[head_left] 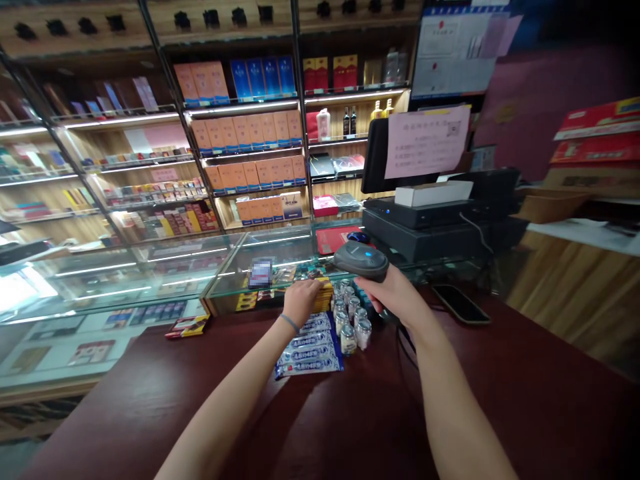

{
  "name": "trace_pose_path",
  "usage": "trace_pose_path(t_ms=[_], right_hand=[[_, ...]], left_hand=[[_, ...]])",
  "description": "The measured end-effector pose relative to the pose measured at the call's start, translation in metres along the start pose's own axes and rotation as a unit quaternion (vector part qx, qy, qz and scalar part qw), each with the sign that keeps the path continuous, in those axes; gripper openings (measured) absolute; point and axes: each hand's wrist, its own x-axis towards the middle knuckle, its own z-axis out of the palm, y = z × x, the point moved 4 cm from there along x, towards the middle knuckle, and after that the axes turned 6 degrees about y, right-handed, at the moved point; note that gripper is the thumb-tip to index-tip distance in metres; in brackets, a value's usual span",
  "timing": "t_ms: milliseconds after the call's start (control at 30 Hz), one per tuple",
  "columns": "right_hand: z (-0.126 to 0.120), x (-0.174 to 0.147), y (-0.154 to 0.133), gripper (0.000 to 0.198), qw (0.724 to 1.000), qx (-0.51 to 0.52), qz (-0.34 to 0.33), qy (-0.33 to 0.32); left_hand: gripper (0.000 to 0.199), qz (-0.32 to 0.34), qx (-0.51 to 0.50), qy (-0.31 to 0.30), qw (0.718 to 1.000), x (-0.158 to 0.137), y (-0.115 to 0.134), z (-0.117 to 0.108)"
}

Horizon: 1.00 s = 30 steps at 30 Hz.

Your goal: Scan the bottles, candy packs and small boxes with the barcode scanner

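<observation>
My right hand (395,297) grips a dark handheld barcode scanner (361,260) with a small blue light on top. The scanner's head points left, over the goods on the counter. My left hand (300,300), with a thin band at the wrist, is curled at a stack of yellow packets (324,297); its fingertips are partly hidden. Below that hand lie several blue-and-white wrapped packs (310,353) in a row, overlapping. Just right of them stand small clear jars (349,340) with metallic lids and pale contents, grouped upright.
Farther back are a glass display case (260,243), a phone-like device (261,273), a red mat (335,239) and a monitor (376,157) above a dark cash drawer (415,233). A phone (460,304) lies right on the dark red counter (175,407); a red-yellow packet (188,327) lies left.
</observation>
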Motion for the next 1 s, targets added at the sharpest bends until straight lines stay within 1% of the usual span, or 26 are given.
trace_pose_path(t_ms=[67,167,233,400,467,533,633,700,767,900,1000], right_hand=[[-0.002,0.0,0.001,0.019,1.0,0.005,0.004,0.004],[-0.003,0.001,0.003,0.02,1.0,0.006,0.007,0.007],[-0.003,0.002,0.003,0.02,1.0,0.006,0.004,0.007],[-0.002,0.002,0.002,0.02,1.0,0.002,0.006,0.009],[-0.001,0.002,0.001,0.02,1.0,0.004,0.002,0.006],[0.002,0.002,0.0,0.02,1.0,0.0,-0.002,0.004],[0.007,0.001,-0.001,0.019,1.0,-0.01,0.0,-0.001],[0.013,0.0,-0.002,0.018,1.0,-0.024,-0.004,-0.003],[0.021,-0.002,-0.004,0.019,0.999,-0.035,-0.014,-0.009],[0.048,-0.004,-0.002,0.025,0.998,-0.051,-0.028,-0.039],[0.073,-0.008,0.004,0.026,0.997,-0.06,-0.017,-0.043]], left_hand=[[0.024,0.007,0.011,-0.01,1.0,0.002,-0.003,0.003],[0.023,0.062,0.054,-0.036,0.996,0.003,-0.002,0.006],[0.024,0.067,0.049,-0.042,0.996,0.003,-0.002,0.006],[0.031,-0.033,-0.032,-0.044,0.998,0.001,-0.006,0.008],[0.034,-0.054,-0.057,-0.039,0.996,0.0,-0.003,0.008],[0.036,-0.038,-0.064,-0.036,0.997,-0.002,0.002,0.006],[0.036,0.031,-0.036,-0.04,0.998,-0.008,0.014,-0.004],[0.034,0.044,-0.038,-0.022,0.998,-0.014,0.019,-0.021],[0.03,0.037,-0.034,0.009,0.999,-0.022,0.02,-0.045],[0.023,0.035,0.043,0.085,0.995,-0.04,0.018,-0.11],[0.022,0.018,0.096,0.146,0.984,-0.052,0.012,-0.164]])
